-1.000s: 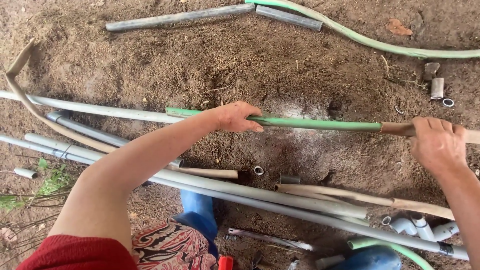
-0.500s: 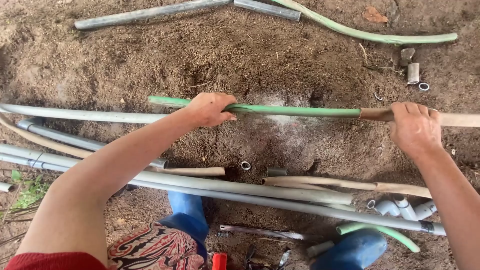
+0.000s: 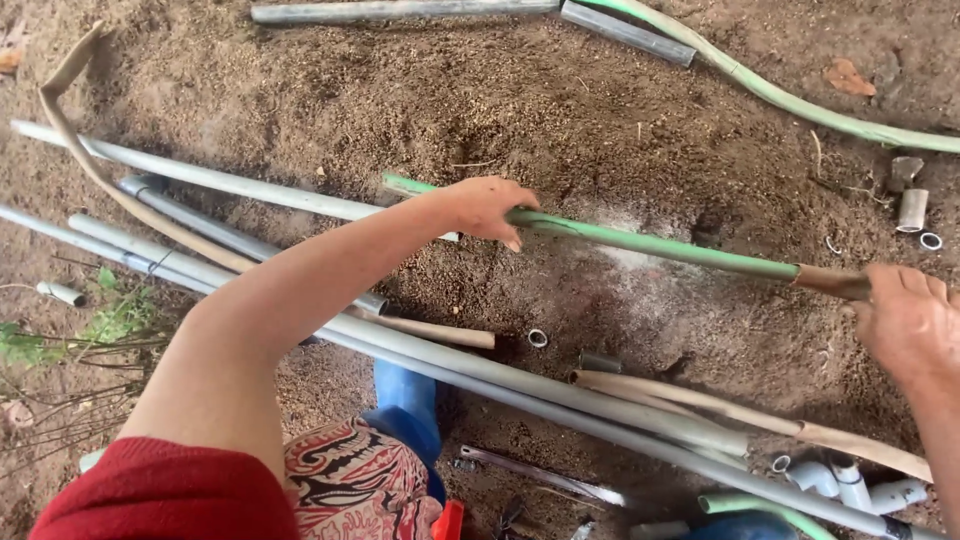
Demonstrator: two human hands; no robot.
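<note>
Green pipe held level over bare dirt by both hands.

Grey pipes lie nearest, across the ground by the knees; just beyond them the left hand is wrapped around the green pipe near its left end, while the right hand is closed on its brown right end. Farther off lie a green hose and short grey fittings.

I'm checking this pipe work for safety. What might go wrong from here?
1. The green pipe is held only near its two ends, by the left hand and the right hand; its long middle may sag or flex.
2. Grey pipes lie crowded on the soil close to the person's knees; one could roll underfoot.
3. Small ring fittings lie loose in the dirt and may get buried.
</note>
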